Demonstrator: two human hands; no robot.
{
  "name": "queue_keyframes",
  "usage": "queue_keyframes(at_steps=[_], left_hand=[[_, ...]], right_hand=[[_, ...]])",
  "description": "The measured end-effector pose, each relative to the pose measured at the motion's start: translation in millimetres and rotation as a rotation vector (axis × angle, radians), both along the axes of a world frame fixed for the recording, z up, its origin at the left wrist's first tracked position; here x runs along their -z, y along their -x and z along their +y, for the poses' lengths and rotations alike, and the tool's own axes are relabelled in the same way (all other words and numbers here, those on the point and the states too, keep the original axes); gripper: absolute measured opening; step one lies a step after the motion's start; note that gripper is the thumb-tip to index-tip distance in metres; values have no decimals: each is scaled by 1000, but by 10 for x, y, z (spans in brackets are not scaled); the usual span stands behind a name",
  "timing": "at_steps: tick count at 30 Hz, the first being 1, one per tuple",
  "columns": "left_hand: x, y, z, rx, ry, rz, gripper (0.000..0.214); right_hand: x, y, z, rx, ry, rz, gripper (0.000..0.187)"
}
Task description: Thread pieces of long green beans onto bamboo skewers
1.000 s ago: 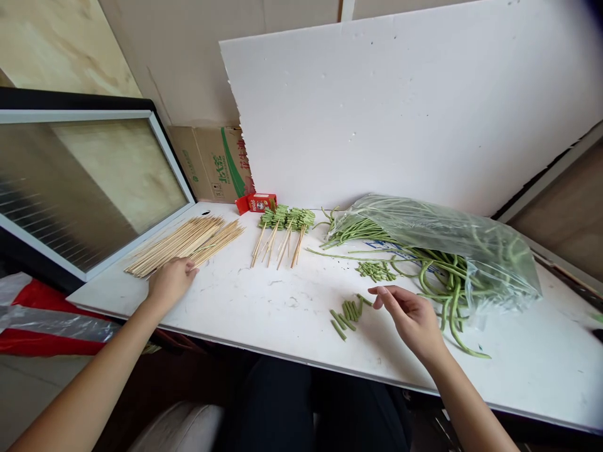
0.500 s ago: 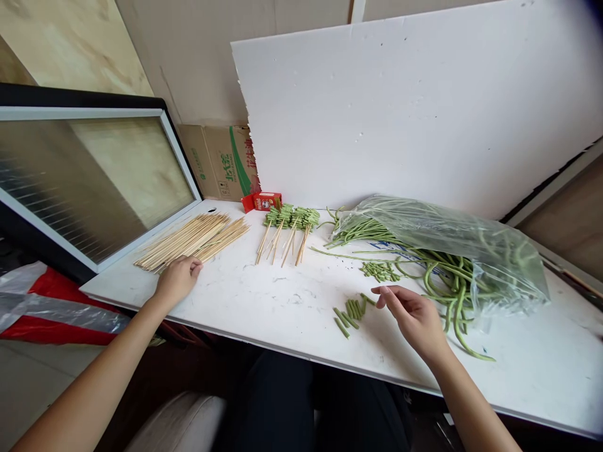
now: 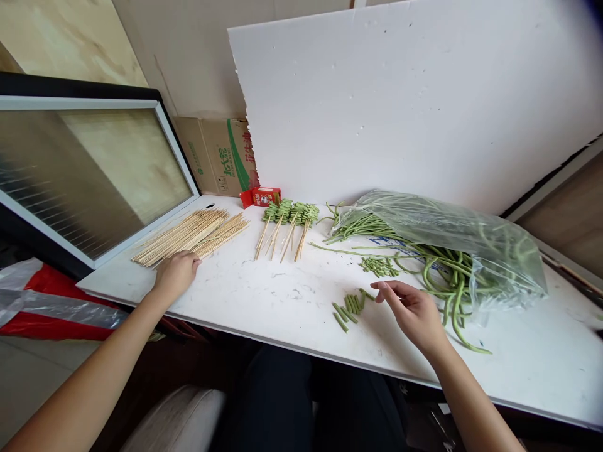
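Observation:
My left hand (image 3: 176, 274) rests on the white table (image 3: 264, 301) at the near end of a pile of bamboo skewers (image 3: 191, 235), fingers curled down onto the sticks; what they grip is hidden. My right hand (image 3: 412, 312) hovers palm down, fingers loosely apart and holding nothing, just right of a small row of cut green bean pieces (image 3: 349, 307). A second heap of cut pieces (image 3: 378, 267) lies farther back. Several finished bean skewers (image 3: 286, 223) lie at the back centre.
A clear plastic bag of long green beans (image 3: 438, 245) lies at the right. A white foam board (image 3: 414, 100) leans behind the table. A red carton (image 3: 260, 196) and a cardboard box (image 3: 217, 157) stand at the back. A glass-topped cabinet (image 3: 85, 169) is on the left.
Both hands have stayed almost still; only the head camera shifted a little.

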State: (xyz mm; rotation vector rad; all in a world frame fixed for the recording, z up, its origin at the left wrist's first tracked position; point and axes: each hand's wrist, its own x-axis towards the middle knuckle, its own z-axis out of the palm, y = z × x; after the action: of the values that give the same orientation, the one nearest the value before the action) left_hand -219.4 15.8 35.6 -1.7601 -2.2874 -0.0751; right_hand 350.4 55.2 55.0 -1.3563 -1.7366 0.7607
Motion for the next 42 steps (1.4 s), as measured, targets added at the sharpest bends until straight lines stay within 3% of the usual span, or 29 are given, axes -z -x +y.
queue_keyframes(at_steps=[8,13,17,21,25,29,32,36,39,42], left_hand=[[-79,-60,71,-29,153,121,45],[10,8,46,-28,65,99,43],[105,131,2,-100,-96,-89,35],[65,63,-38,-152,-261,-412,25],[-61,-387,-79,18,-312,-818,29],[-120,-1056,-134,140,-285,-818,30],[-72,-1540,-192,208,-262,-791,35],[67,-2032,-289,384,-304,-765,34],[183,-2222,-369,476,-323,-771,32],[280,-2272,-428,527,-329,-774,26]], right_hand=[[-18,-138,71,55,-12,-66,54],[91,-180,132,27,-39,-234,43],[230,-166,147,-17,-84,-337,34],[357,-97,120,-24,-111,-433,32],[422,0,74,53,-130,-478,32],[397,19,81,99,-141,-400,32],[329,-8,119,110,-49,-139,36],[258,-9,145,48,194,385,48],[257,9,144,20,262,634,46],[278,18,143,9,280,737,40]])
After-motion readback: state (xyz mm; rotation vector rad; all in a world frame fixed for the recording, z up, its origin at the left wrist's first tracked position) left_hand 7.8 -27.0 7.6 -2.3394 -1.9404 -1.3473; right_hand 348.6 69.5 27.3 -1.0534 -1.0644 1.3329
